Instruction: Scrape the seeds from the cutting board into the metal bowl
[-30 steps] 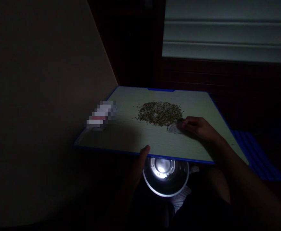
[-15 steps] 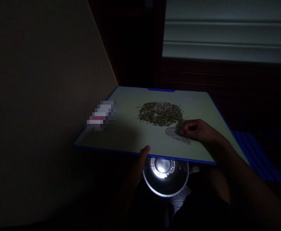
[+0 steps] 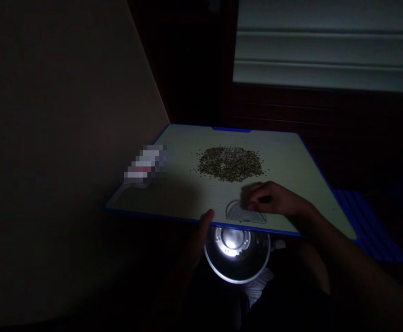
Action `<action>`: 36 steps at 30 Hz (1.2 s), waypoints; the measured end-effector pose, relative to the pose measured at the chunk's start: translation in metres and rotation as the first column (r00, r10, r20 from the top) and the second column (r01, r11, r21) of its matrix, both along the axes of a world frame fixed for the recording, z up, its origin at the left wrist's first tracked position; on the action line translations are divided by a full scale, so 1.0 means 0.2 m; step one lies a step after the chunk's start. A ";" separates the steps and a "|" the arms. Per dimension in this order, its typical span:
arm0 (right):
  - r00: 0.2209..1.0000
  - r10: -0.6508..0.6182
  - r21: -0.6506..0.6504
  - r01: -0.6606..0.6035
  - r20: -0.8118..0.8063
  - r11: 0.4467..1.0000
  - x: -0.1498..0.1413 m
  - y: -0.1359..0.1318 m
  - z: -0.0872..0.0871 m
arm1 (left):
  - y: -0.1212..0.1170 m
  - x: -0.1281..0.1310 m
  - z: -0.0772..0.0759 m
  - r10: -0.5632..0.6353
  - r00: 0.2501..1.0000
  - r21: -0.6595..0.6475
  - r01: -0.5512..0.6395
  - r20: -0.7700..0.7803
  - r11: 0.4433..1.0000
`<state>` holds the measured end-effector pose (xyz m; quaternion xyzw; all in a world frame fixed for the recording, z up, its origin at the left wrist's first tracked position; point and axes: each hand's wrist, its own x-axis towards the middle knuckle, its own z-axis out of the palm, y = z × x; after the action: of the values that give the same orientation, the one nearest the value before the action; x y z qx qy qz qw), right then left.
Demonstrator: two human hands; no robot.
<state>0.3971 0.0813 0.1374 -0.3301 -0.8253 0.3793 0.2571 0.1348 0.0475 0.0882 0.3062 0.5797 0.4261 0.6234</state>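
My right hand point(image 3: 266, 198) is closed, its fingertips on a clear half-round protractor point(image 3: 239, 213) that lies with its straight side toward the front edge of the small table point(image 3: 173, 138). A few small grains show along that side. Beyond the protractor, small greenish-brown grains point(image 3: 229, 163) are spread in a loose patch. My left hand point(image 3: 204, 230) grips the table's blue front edge, thumb on top and the other fingers hidden below. Under that edge is a shiny metal bowl point(image 3: 236, 280) with some grains at its bottom.
A blurred-out white and red item point(image 3: 144, 166) lies at the table's left side, near a pale wall panel point(image 3: 84, 115). Blue striped fabric point(image 3: 370, 226) is on the right. Behind the table stands dark wood with pale slats point(image 3: 325, 46). The room is dim.
My right hand has drawn the protractor toward me and a little left, turning its straight side nearly parallel to the table's front edge. My left hand stays in place.
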 end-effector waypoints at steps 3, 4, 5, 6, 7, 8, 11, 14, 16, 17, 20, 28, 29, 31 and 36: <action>0.999 0.023 0.013 -0.023 -0.022 1.000 -0.02 0.00 -0.01 | -0.02 0.02 0.03 0.011 0.998 0.032 -0.010 -0.057 0.999; 0.999 0.029 0.012 -0.029 -0.033 1.000 -0.03 -0.01 -0.01 | -0.03 0.02 0.04 0.019 0.997 0.031 -0.017 -0.073 0.999; 0.998 0.036 0.007 -0.035 -0.043 0.999 -0.03 -0.01 -0.01 | -0.04 0.03 0.05 0.024 0.996 0.016 -0.023 -0.084 1.000; 0.998 0.046 0.000 -0.046 -0.052 0.999 -0.03 -0.01 -0.01 | -0.04 0.03 0.06 0.029 0.995 0.000 -0.029 -0.091 1.000; 0.997 0.054 -0.008 -0.055 -0.058 0.998 -0.03 -0.01 -0.01 | -0.04 0.03 0.07 0.033 0.995 -0.018 -0.035 -0.096 0.999; 0.996 0.058 -0.013 -0.059 -0.062 0.998 -0.03 -0.01 -0.01 | -0.05 0.04 0.07 0.040 0.994 -0.022 -0.043 -0.101 0.999; 0.997 0.056 -0.023 -0.057 -0.054 0.998 -0.03 -0.02 -0.01 | -0.05 0.04 0.08 0.052 0.995 -0.006 -0.053 -0.088 0.999; 0.999 0.027 -0.046 -0.028 -0.031 0.999 -0.02 -0.02 -0.01 | -0.05 0.04 0.07 0.070 0.996 0.004 -0.070 -0.061 0.998; 0.997 -0.074 -0.095 0.071 -0.025 0.993 -0.02 -0.03 -0.01 | -0.04 0.05 0.06 0.085 0.996 0.013 -0.085 -0.029 0.996; 0.988 -0.148 -0.128 0.142 -0.039 0.982 -0.02 -0.03 -0.02 | -0.04 0.05 0.06 0.106 0.994 0.024 -0.106 -0.020 0.994; 0.906 -0.386 -0.225 0.346 -0.172 0.911 -0.03 -0.02 -0.03 | -0.05 0.06 0.07 0.145 0.989 0.047 -0.143 -0.026 0.989; 0.686 -0.710 -0.035 0.715 -0.161 0.699 0.01 0.05 -0.08 | -0.03 0.04 0.08 0.024 1.000 -0.011 -0.024 0.017 1.000; 0.675 -0.728 0.016 0.734 -0.119 0.679 0.02 0.05 -0.08 | -0.03 0.04 0.08 0.036 0.999 0.013 -0.036 0.019 0.999; 0.654 -0.753 0.085 0.757 -0.071 0.648 0.03 0.05 -0.08 | -0.04 0.04 0.08 0.051 0.999 0.001 -0.051 0.019 0.999; 0.636 -0.768 0.105 0.771 -0.076 0.628 0.06 0.05 -0.06 | -0.05 0.05 0.09 0.055 0.998 0.045 -0.054 -0.017 0.998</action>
<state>0.4085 0.0913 0.1255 -0.6287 -0.6251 0.1837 0.4246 0.1442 0.0383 0.1068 0.3078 0.5838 0.4530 0.5994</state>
